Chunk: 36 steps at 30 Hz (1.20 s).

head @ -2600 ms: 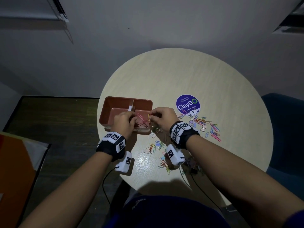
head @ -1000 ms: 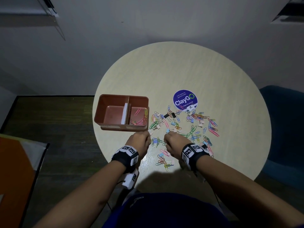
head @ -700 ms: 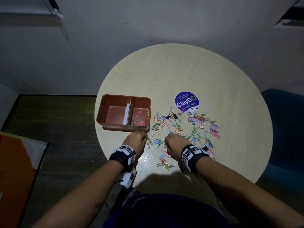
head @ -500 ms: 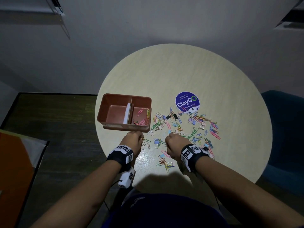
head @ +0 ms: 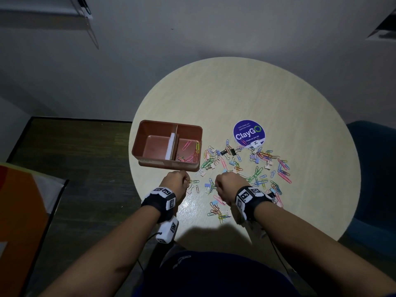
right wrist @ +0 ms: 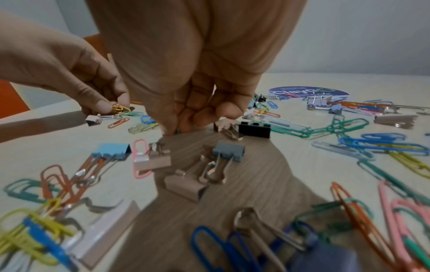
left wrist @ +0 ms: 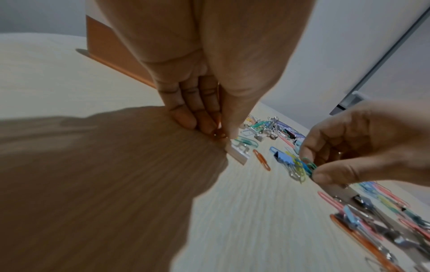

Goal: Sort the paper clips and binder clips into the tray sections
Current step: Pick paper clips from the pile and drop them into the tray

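Left hand pinches a small orange-yellow paper clip between thumb and fingertips just above the round pale wooden table, close to its near-left edge. Right hand, just beside it, has its fingers curled on a green-blue paper clip. Loose coloured paper clips and binder clips crowd the table around and under both wrists – a black binder clip and a grey one sit right by the right fingers. Beyond the left hand stands the brown two-section plastic tray, pink clips in its right section. A purple round sticker lies past the pile
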Each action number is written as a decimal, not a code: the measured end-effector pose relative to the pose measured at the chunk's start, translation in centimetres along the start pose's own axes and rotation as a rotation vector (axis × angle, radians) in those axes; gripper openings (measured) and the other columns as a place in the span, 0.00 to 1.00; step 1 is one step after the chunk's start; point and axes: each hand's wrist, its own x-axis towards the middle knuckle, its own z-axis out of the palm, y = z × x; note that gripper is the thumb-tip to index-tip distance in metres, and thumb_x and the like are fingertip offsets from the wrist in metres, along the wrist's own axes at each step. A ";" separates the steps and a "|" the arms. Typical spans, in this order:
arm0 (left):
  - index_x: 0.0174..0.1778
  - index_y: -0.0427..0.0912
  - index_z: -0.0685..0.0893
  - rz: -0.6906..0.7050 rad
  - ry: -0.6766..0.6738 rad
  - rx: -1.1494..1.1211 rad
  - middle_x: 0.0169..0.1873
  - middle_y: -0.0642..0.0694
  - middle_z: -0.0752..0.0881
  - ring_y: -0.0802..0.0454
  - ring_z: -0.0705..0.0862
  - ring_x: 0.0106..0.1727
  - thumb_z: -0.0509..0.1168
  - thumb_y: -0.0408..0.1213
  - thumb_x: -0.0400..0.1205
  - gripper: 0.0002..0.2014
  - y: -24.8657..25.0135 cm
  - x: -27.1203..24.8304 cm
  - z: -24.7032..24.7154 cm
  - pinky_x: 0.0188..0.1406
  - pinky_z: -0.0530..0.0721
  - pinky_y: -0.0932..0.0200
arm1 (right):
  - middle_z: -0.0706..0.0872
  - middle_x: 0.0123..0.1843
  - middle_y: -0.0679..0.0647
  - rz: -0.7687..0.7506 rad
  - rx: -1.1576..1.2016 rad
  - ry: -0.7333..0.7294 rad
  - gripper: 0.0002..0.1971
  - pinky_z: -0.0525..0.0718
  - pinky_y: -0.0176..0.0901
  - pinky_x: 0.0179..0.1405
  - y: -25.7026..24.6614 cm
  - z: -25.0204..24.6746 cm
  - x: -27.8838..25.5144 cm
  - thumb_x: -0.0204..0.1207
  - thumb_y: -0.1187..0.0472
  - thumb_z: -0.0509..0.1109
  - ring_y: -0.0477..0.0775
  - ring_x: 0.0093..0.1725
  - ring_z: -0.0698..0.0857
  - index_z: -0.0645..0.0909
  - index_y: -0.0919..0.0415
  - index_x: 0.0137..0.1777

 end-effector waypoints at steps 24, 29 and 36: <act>0.46 0.44 0.84 0.303 0.299 -0.211 0.41 0.54 0.83 0.58 0.81 0.41 0.68 0.34 0.80 0.02 3.8 -2.5 -4.2 0.42 0.78 0.68 | 0.89 0.40 0.48 -0.013 0.829 0.332 0.03 0.81 0.22 0.38 -0.1 -7.2 -0.4 0.74 0.67 0.76 0.40 0.37 0.85 0.88 0.61 0.46; 0.48 0.41 0.85 0.260 0.439 -0.219 0.41 0.52 0.83 0.58 0.79 0.40 0.70 0.34 0.80 0.03 4.3 -1.5 -6.6 0.40 0.72 0.75 | 0.90 0.39 0.55 -0.054 0.792 0.387 0.02 0.87 0.39 0.39 -2.0 -8.7 1.3 0.74 0.63 0.77 0.53 0.38 0.88 0.87 0.57 0.44; 0.50 0.40 0.86 0.190 0.442 -0.179 0.43 0.46 0.86 0.51 0.83 0.43 0.71 0.33 0.78 0.06 3.5 -0.2 -7.6 0.47 0.84 0.54 | 0.89 0.40 0.54 -0.067 0.746 0.388 0.04 0.79 0.25 0.36 -3.9 -9.2 2.9 0.74 0.65 0.75 0.47 0.37 0.83 0.86 0.56 0.46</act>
